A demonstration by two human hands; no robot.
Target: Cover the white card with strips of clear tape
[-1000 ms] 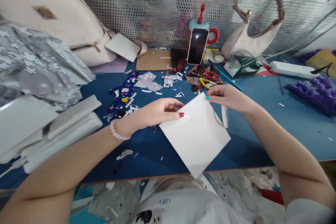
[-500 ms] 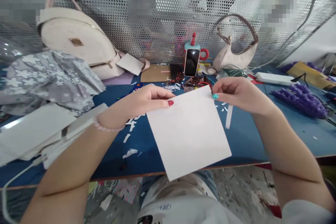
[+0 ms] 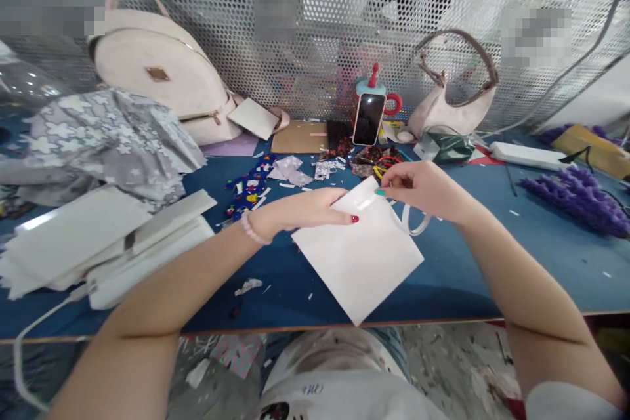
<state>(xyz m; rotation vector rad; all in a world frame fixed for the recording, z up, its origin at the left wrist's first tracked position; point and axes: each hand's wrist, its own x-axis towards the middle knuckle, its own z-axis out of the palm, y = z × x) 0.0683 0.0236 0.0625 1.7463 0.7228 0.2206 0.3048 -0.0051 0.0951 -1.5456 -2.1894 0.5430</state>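
A white square sheet (image 3: 361, 262), turned corner-down, is held above the blue table. My left hand (image 3: 319, 210) grips its upper left side, the red-nailed thumb lying on top and the other fingers hidden behind. My right hand (image 3: 408, 187) is closed in a pinch close to the sheet's top corner. From its fingers a thin white strip (image 3: 418, 226) hangs in a curl beside the sheet's right edge. A glossy band shows on the sheet near that corner. Where the strip's upper end sits is hidden by the fingers.
Stacked white sheets (image 3: 63, 236) and a patterned grey cloth (image 3: 108, 144) lie left. Paper scraps (image 3: 290, 170) litter the blue table (image 3: 472, 262). Behind stand a backpack (image 3: 152, 79), a phone (image 3: 369, 119) and a handbag (image 3: 457, 111). Purple flowers (image 3: 575, 200) lie right.
The sheet has turned so that one corner points down towards me. Both hands have come closer together near its top corner. The white strip now hangs curled instead of straight.
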